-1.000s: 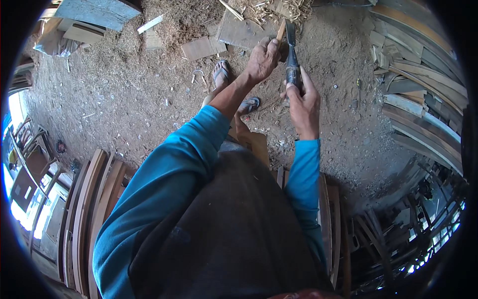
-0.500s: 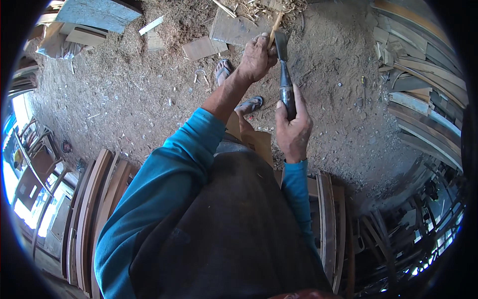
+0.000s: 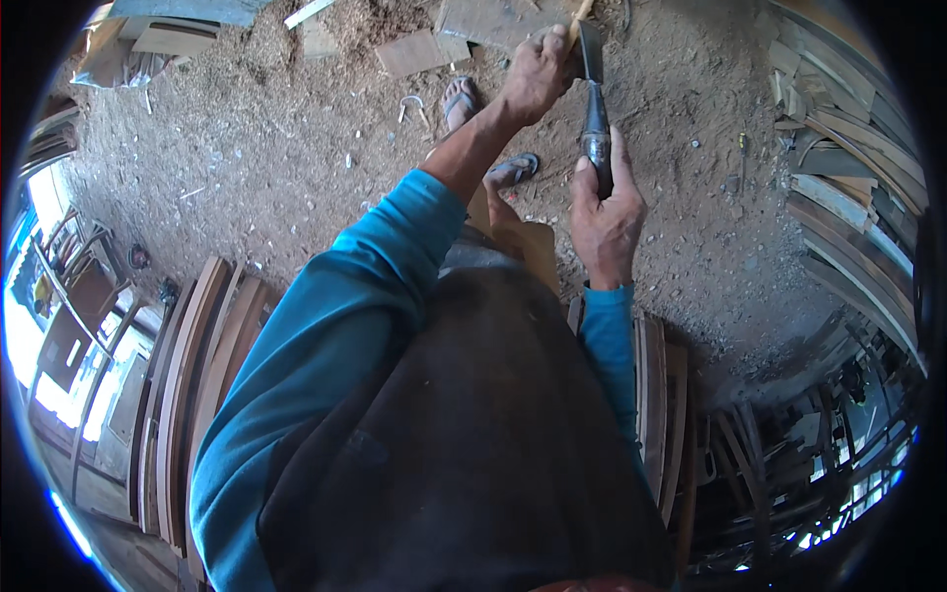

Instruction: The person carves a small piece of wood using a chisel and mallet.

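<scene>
My right hand (image 3: 610, 222) is wrapped round the dark handle of a broad-bladed chisel (image 3: 593, 59), its thumb and forefinger stretched along the grip. The blade points away from me and lies against or just beside a slim, light wooden stick (image 3: 584, 9). That stick is held in my left hand (image 3: 543, 71), its fingers closed at the top of the view. Its far end runs out of the picture. Whether the blade's edge touches the wood I cannot tell.
Flat boards (image 3: 409, 54) lie on the dirt floor beyond my sandalled feet. Stacked planks (image 3: 838, 232) line the right side, and more long boards (image 3: 192, 365) stand at the lower left. A small screwdriver-like tool (image 3: 743, 148) lies near the right stack.
Both hands, with the chisel and the stick, sit slightly higher and further right in the picture. The whole scene has shifted up, and the wood shavings have left the view.
</scene>
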Demonstrator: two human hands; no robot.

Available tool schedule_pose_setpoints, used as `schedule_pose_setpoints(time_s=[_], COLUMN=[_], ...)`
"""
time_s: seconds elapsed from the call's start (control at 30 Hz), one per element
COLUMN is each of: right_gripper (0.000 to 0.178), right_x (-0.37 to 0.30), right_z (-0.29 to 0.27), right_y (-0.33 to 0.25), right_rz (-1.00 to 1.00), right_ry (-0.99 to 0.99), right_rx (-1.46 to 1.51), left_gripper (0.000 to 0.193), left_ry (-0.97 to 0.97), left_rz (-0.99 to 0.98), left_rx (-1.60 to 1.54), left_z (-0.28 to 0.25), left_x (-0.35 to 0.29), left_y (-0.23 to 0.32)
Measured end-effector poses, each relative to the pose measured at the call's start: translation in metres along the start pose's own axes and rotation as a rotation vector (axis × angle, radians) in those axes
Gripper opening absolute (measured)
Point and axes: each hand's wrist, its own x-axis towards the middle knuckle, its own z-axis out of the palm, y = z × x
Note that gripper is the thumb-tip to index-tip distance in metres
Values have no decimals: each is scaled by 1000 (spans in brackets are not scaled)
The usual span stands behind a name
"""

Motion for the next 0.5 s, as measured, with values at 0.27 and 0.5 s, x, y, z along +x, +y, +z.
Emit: schedule_pose_setpoints(time_s=[0.27, 0.5], right_gripper=[55, 55], right_x=[7, 34], right_z=[9, -1], right_y=[0, -17], right_rz=[-118, 75], right_ry=[54, -71], right_rx=[-78, -46], left_gripper=[47, 56], left_ry=[66, 77], left_rz=[45, 63], left_rx=[197, 258], left_z=[1, 7], left_x=[11, 10], left_y=[-15, -6])
